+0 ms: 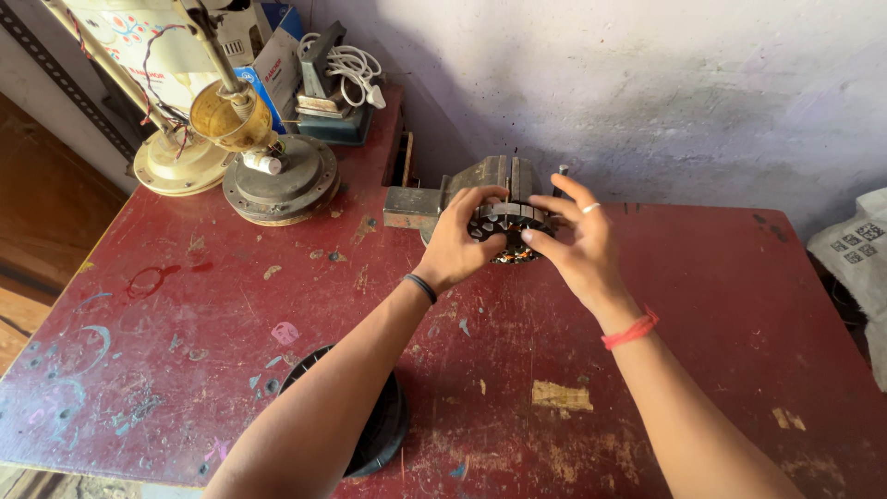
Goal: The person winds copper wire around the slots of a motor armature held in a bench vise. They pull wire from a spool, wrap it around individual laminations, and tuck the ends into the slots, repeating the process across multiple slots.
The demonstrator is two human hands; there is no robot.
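A round dark motor stator [506, 226] with slotted teeth and copper windings sits at a grey metal bench vise [490, 177] near the back of a worn red table [721, 305]. My left hand [457, 248], with a black band at the wrist, grips the stator's left side. My right hand [577, 242], wearing a ring and a red wrist thread, holds its right side with fingers spread over the top. Whether the vise jaws clamp the stator is hidden by my hands.
A black round spool [383, 434] lies under my left forearm near the front edge. Two fan motor housings [277, 180] with rods stand at the back left. A box with a white cable [346, 69] sits behind them. A white sack [855, 249] lies at the right.
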